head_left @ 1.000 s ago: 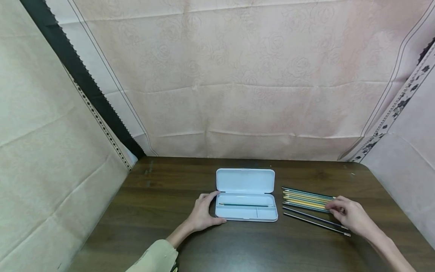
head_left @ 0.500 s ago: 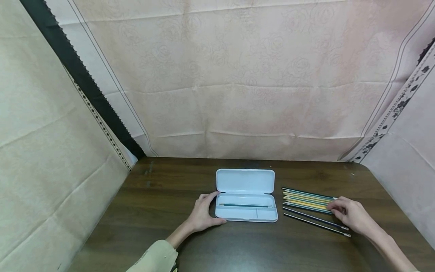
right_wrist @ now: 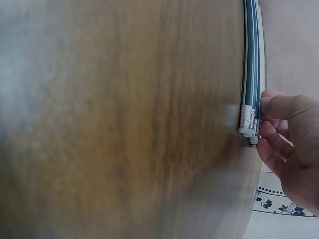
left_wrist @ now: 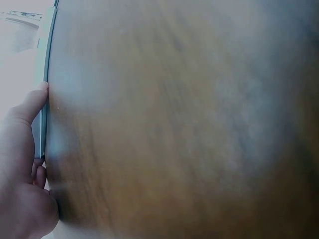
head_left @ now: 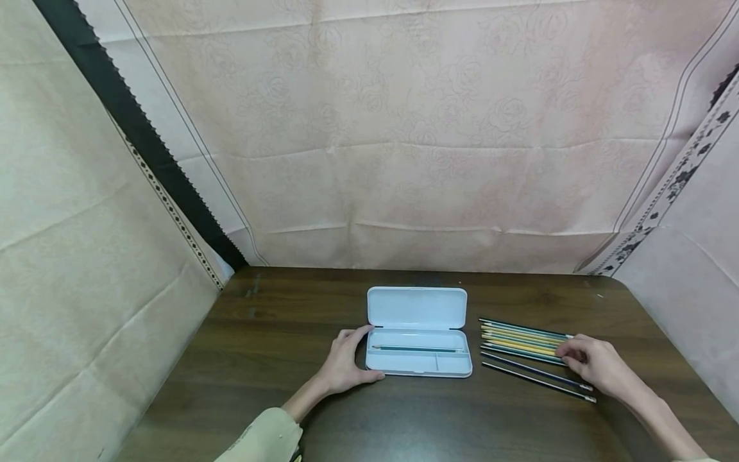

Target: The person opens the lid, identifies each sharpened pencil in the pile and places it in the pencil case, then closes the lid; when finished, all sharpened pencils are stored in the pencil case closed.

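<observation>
Pinching slim, green-and-yellow wooden pencils by their eraser ends with the right hand, toward the right edge of the tabletop; probably handling light, stiff, inclined to roll, lifting best mid-shaft; gripping a pale-blue, rectangular case, left hand spanning wide.

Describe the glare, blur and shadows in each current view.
In the head view, fairly sharp, with a pale sheen on the table below the pencil case; in the left wrist view, hazy, with smeared wood grain and a washed-out upper left above the left hand; in the right wrist view, pale haze at the left and a soft shadow below the pencils.
</observation>
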The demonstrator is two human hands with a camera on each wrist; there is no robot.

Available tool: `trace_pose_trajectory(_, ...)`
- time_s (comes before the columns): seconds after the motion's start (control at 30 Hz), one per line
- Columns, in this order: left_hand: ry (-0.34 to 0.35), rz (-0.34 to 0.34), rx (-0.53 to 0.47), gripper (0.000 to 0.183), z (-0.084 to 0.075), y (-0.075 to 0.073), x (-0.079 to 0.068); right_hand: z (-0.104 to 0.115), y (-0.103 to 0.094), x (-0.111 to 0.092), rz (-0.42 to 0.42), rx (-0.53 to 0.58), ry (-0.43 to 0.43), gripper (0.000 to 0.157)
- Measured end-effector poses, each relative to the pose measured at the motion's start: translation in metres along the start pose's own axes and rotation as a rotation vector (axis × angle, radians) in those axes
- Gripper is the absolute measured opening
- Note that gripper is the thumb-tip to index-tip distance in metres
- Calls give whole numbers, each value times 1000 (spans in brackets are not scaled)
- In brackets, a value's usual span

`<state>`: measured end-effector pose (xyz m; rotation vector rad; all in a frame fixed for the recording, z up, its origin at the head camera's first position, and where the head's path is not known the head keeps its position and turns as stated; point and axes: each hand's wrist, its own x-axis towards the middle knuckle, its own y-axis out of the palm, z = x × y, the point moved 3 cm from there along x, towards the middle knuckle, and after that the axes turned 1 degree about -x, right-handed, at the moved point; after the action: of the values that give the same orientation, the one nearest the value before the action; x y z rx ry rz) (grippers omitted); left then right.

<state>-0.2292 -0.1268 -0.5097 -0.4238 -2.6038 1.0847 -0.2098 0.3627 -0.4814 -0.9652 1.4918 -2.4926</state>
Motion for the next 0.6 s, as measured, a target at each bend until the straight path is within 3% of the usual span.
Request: trace_pose_trajectory(0.6, -4, 4, -2, 91, -1, 0, 0, 0, 2, 1, -16, 28, -97, 40)
